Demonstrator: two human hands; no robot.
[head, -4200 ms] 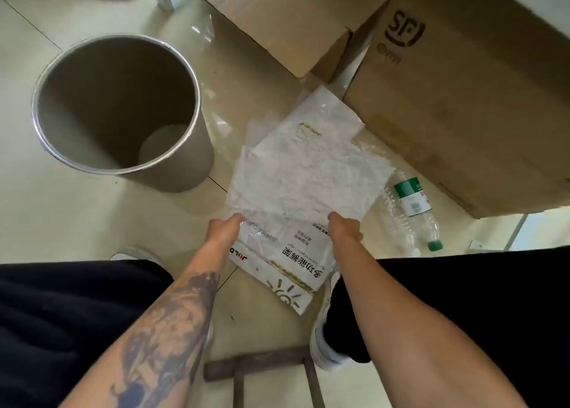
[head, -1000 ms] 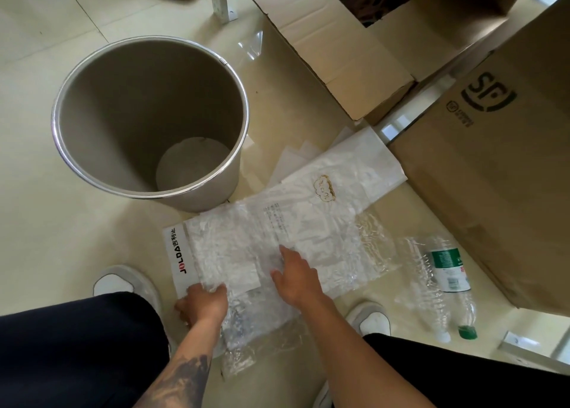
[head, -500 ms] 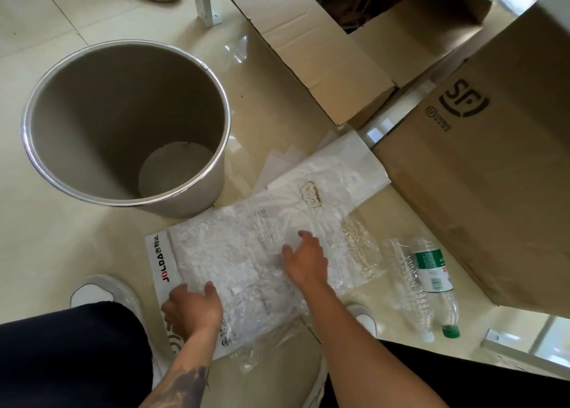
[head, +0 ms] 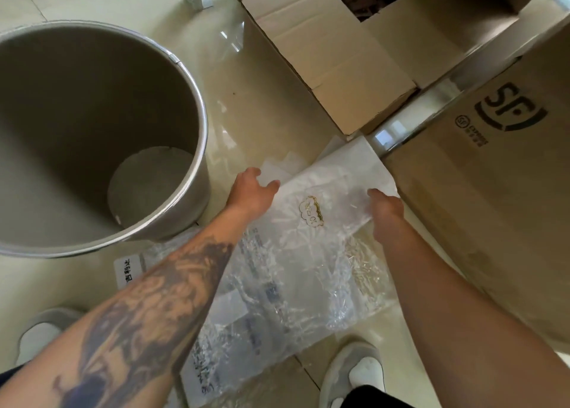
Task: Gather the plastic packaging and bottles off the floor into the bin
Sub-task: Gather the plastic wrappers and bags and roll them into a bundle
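A pile of plastic bags point(head: 296, 272) lies flat on the tiled floor point(head: 271, 99), between the bin point(head: 92, 130) and the SF box point(head: 493, 207). The top bag is white and thin, with a small gold logo point(head: 311, 210) on it. Under it are clear crinkled bags, and at the lower left a white bag with black print point(head: 128, 270) shows from below the pile.

The left hand point(head: 251, 191) reaches to the far left edge of the white bag. Its fingers are spread and a little bent, and they lie on the plastic; I cannot tell if they pinch it. The right hand point(head: 387, 208) is at the right edge of the same bag, fingers curled down onto the plastic. It seems to grip the edge, but the fingertips are hidden, so this is not sure.

The bin stands upright just beside the pile, on the left. It is round, metal, and only its pale bottom is seen inside. Behind the pile is an open box point(head: 339, 52) with its flaps out. Two grey and white shoes point(head: 354, 373) stand near the lower end of the pile.
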